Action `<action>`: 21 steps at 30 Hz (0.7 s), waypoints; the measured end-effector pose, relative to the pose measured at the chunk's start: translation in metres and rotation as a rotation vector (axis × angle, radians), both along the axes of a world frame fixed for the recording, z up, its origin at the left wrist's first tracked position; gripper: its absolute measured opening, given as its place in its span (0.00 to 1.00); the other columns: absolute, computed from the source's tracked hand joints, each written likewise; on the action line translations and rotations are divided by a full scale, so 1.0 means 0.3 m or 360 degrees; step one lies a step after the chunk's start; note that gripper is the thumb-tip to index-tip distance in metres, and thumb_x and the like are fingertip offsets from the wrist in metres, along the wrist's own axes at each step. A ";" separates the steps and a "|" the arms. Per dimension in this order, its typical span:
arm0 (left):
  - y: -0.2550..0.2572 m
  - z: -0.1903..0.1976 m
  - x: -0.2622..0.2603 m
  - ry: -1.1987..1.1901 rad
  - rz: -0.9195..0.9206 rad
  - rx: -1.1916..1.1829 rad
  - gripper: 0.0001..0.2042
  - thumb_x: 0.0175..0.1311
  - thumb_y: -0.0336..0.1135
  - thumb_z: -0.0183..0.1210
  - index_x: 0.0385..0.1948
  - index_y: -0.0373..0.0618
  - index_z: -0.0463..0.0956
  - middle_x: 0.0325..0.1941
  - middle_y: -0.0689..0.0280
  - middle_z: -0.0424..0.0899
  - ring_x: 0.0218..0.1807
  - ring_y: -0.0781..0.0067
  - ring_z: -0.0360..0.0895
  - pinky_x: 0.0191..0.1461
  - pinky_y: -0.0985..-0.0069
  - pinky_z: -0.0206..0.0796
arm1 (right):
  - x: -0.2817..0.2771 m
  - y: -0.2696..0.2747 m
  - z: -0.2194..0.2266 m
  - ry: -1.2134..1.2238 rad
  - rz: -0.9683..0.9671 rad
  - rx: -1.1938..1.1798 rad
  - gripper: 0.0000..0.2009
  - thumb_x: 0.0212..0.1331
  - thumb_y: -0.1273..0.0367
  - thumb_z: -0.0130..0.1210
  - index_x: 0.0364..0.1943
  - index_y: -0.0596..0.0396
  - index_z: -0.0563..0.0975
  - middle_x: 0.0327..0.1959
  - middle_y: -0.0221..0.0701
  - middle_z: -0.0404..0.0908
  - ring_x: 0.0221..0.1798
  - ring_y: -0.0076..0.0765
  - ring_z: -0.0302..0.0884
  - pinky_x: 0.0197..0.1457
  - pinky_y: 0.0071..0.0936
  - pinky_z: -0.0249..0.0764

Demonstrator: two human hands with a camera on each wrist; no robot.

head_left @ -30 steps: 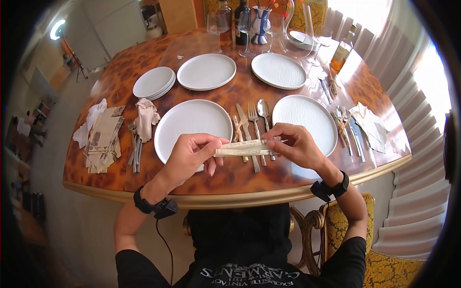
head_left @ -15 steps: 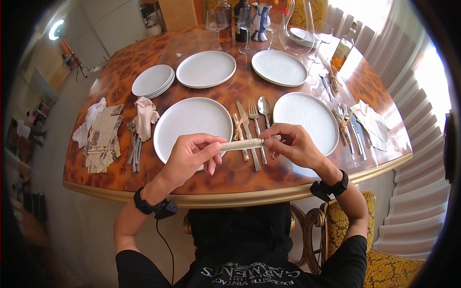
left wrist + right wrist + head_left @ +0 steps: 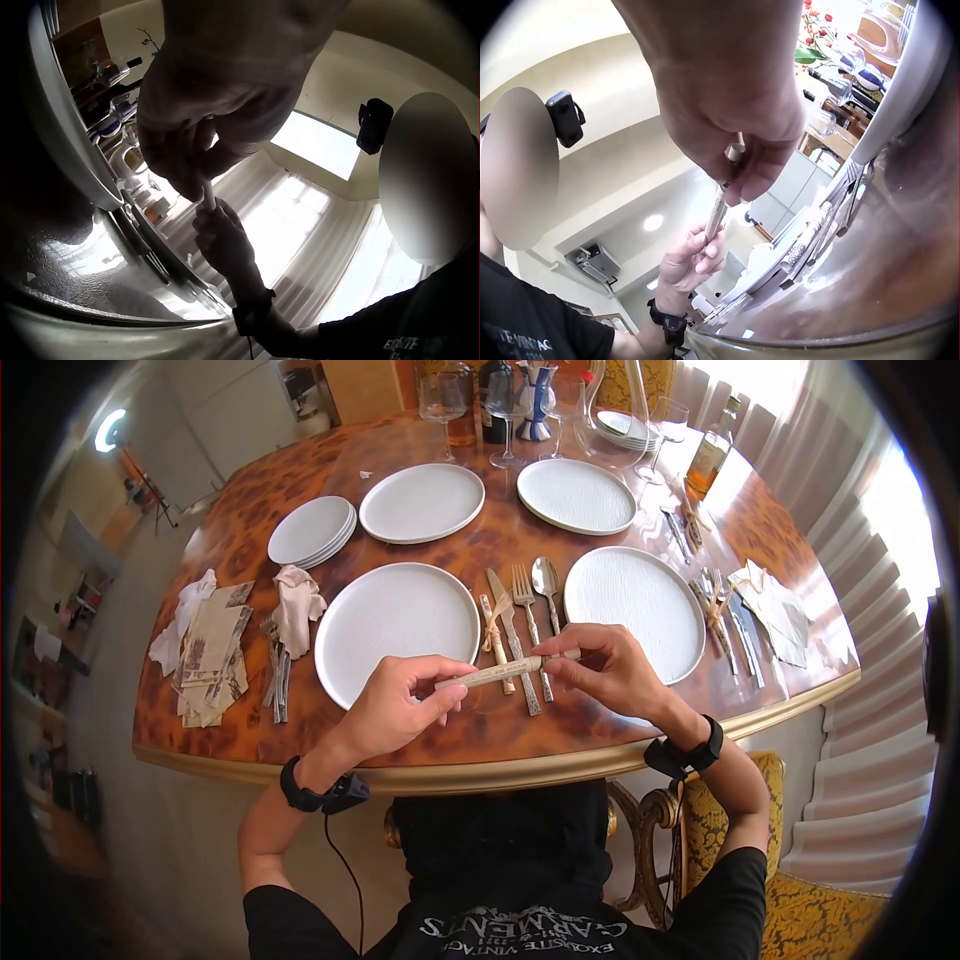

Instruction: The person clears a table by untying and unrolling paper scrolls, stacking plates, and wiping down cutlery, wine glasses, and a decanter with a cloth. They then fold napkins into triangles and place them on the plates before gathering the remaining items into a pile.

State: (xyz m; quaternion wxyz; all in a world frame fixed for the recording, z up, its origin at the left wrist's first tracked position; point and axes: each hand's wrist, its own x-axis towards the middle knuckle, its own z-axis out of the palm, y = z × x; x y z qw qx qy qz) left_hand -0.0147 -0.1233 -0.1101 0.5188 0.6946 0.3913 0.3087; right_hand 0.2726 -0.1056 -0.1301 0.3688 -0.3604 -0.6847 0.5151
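A thin roll of printed, cream-coloured paper [image 3: 495,673] is stretched between the two hands above the front of the table. My left hand [image 3: 400,698] pinches its left end between thumb and fingers. At the other end, the thumb and fingertips of my right hand [image 3: 608,668] pinch the roll. It tilts slightly, left end lower in the head view. In the right wrist view the paper roll [image 3: 717,212] runs from one hand to the other, its round open end showing at the right fingers. Beneath it lie a knife [image 3: 513,635], a fork [image 3: 528,610] and a spoon [image 3: 546,586].
Large white plates [image 3: 335,622] flank the cutlery, with others behind. A plate stack [image 3: 310,530] stands at back left. Printed paper pieces [image 3: 212,650] and a beige cloth [image 3: 297,610] lie at left; tied cutlery [image 3: 716,615] lies at right. Wine glasses [image 3: 505,410] and bottles [image 3: 712,450] stand behind.
The paper has gone from a loose, partly spread strip to a narrow roll. Its left end has dropped a little along with my left hand. Both hands keep hold of it.
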 end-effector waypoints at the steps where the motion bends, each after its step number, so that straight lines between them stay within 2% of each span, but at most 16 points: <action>1: -0.001 0.010 0.011 0.0197 -0.0046 0.0143 0.12 0.67 0.30 0.57 0.48 0.33 0.78 0.26 0.64 0.82 0.26 0.76 0.78 0.34 0.78 0.71 | -0.003 -0.004 0.006 -0.0099 0.0007 0.0190 0.13 0.64 0.70 0.59 0.49 0.61 0.80 0.35 0.31 0.84 0.32 0.20 0.80 0.33 0.20 0.77; 2: -0.004 0.024 0.021 0.0189 -0.0070 0.0140 0.12 0.67 0.30 0.57 0.48 0.33 0.78 0.26 0.64 0.82 0.26 0.76 0.78 0.34 0.78 0.71 | -0.005 -0.010 0.013 -0.0204 0.0010 0.0375 0.12 0.62 0.72 0.60 0.49 0.60 0.81 0.36 0.34 0.85 0.32 0.25 0.82 0.34 0.22 0.78; 3: -0.007 0.042 0.031 0.0425 -0.0180 0.0242 0.11 0.68 0.32 0.55 0.46 0.34 0.78 0.24 0.59 0.81 0.26 0.66 0.78 0.34 0.72 0.70 | -0.008 -0.019 0.025 -0.0218 -0.0017 0.0368 0.12 0.62 0.72 0.60 0.49 0.60 0.81 0.36 0.34 0.85 0.32 0.25 0.82 0.34 0.22 0.78; 4: -0.008 0.052 0.045 0.0654 -0.0292 0.0349 0.11 0.68 0.33 0.54 0.44 0.35 0.77 0.23 0.55 0.80 0.26 0.56 0.79 0.33 0.66 0.69 | -0.014 -0.029 0.040 -0.0276 0.0061 0.0548 0.11 0.61 0.73 0.60 0.47 0.59 0.81 0.36 0.36 0.84 0.33 0.30 0.82 0.35 0.24 0.79; 5: -0.011 0.052 0.061 0.0632 -0.0322 0.0348 0.11 0.68 0.33 0.54 0.44 0.35 0.77 0.23 0.55 0.80 0.26 0.56 0.79 0.33 0.66 0.69 | -0.020 -0.040 0.052 -0.0339 0.0144 0.0724 0.11 0.59 0.74 0.60 0.46 0.58 0.82 0.36 0.37 0.84 0.34 0.36 0.83 0.35 0.26 0.80; 6: -0.019 0.048 0.077 0.0685 -0.0349 0.0423 0.10 0.69 0.34 0.52 0.42 0.36 0.75 0.24 0.51 0.79 0.28 0.49 0.77 0.34 0.61 0.67 | -0.027 -0.052 0.056 -0.0362 0.0177 0.0685 0.10 0.58 0.75 0.60 0.44 0.58 0.82 0.35 0.38 0.82 0.36 0.42 0.82 0.34 0.29 0.80; 7: -0.025 0.043 0.093 0.0738 -0.0372 0.0498 0.09 0.69 0.34 0.51 0.39 0.36 0.73 0.25 0.47 0.77 0.30 0.41 0.75 0.34 0.56 0.65 | -0.035 -0.059 0.033 -0.0265 0.0154 0.0773 0.10 0.58 0.74 0.60 0.45 0.57 0.81 0.35 0.37 0.82 0.36 0.41 0.82 0.32 0.30 0.79; 8: -0.028 0.038 0.109 0.0767 -0.0410 0.0520 0.08 0.70 0.33 0.49 0.38 0.37 0.68 0.25 0.47 0.77 0.32 0.39 0.75 0.34 0.52 0.64 | -0.043 -0.068 0.031 -0.0248 0.0126 0.0825 0.10 0.59 0.73 0.61 0.45 0.58 0.81 0.33 0.36 0.82 0.33 0.39 0.82 0.31 0.29 0.77; 10: -0.044 0.015 0.133 0.0692 -0.0395 0.0532 0.07 0.70 0.33 0.49 0.39 0.38 0.66 0.25 0.47 0.77 0.32 0.38 0.75 0.34 0.52 0.63 | -0.035 -0.089 0.043 -0.0242 0.0094 0.0873 0.10 0.59 0.72 0.61 0.45 0.58 0.81 0.31 0.36 0.82 0.31 0.37 0.81 0.29 0.28 0.75; 12: -0.063 0.002 0.154 0.0622 -0.0368 0.0547 0.07 0.71 0.32 0.48 0.40 0.38 0.65 0.25 0.47 0.77 0.31 0.37 0.75 0.34 0.51 0.63 | -0.022 -0.110 0.073 -0.0140 0.0021 0.0093 0.10 0.60 0.70 0.62 0.43 0.59 0.80 0.26 0.34 0.81 0.26 0.31 0.79 0.27 0.25 0.72; 14: -0.083 -0.001 0.175 0.0431 -0.0302 0.0434 0.06 0.71 0.30 0.47 0.42 0.37 0.66 0.25 0.51 0.76 0.30 0.45 0.76 0.34 0.60 0.64 | -0.018 -0.124 0.068 -0.0056 0.0018 -0.0026 0.11 0.60 0.69 0.62 0.43 0.60 0.80 0.24 0.34 0.80 0.24 0.29 0.77 0.26 0.25 0.70; 15: -0.087 -0.012 0.186 0.0429 -0.0303 0.0430 0.06 0.71 0.30 0.47 0.42 0.37 0.66 0.25 0.51 0.76 0.30 0.45 0.76 0.34 0.60 0.64 | -0.019 -0.128 0.065 0.0039 0.0027 -0.0144 0.12 0.61 0.68 0.62 0.43 0.61 0.79 0.22 0.33 0.79 0.21 0.27 0.75 0.25 0.25 0.68; 16: -0.091 -0.032 0.197 0.0340 -0.0307 0.0437 0.07 0.71 0.31 0.47 0.42 0.37 0.65 0.28 0.48 0.77 0.33 0.41 0.76 0.36 0.56 0.64 | -0.021 -0.130 0.064 0.0038 0.0033 -0.0149 0.12 0.61 0.68 0.62 0.43 0.61 0.79 0.22 0.33 0.79 0.21 0.27 0.75 0.25 0.25 0.68; 18: -0.093 -0.071 0.213 0.0261 -0.0286 0.0432 0.07 0.71 0.32 0.48 0.42 0.37 0.65 0.32 0.45 0.77 0.37 0.38 0.75 0.38 0.52 0.64 | -0.028 -0.131 0.064 -0.0146 0.0021 0.0534 0.12 0.61 0.67 0.62 0.41 0.62 0.78 0.23 0.36 0.78 0.21 0.32 0.74 0.24 0.29 0.68; 19: -0.088 -0.089 0.220 0.0231 -0.0345 0.0484 0.08 0.70 0.31 0.49 0.44 0.37 0.66 0.34 0.46 0.78 0.38 0.39 0.76 0.40 0.53 0.65 | -0.034 -0.132 0.066 -0.0138 0.0044 0.0528 0.12 0.61 0.67 0.62 0.41 0.62 0.78 0.23 0.36 0.78 0.21 0.32 0.74 0.24 0.29 0.68; 21: -0.085 -0.095 0.215 0.0212 -0.0381 0.0532 0.09 0.70 0.30 0.50 0.47 0.37 0.67 0.36 0.47 0.78 0.40 0.41 0.76 0.42 0.54 0.66 | -0.044 -0.138 0.077 -0.0429 0.0112 0.0722 0.12 0.61 0.65 0.62 0.39 0.62 0.77 0.24 0.39 0.75 0.22 0.40 0.75 0.25 0.33 0.69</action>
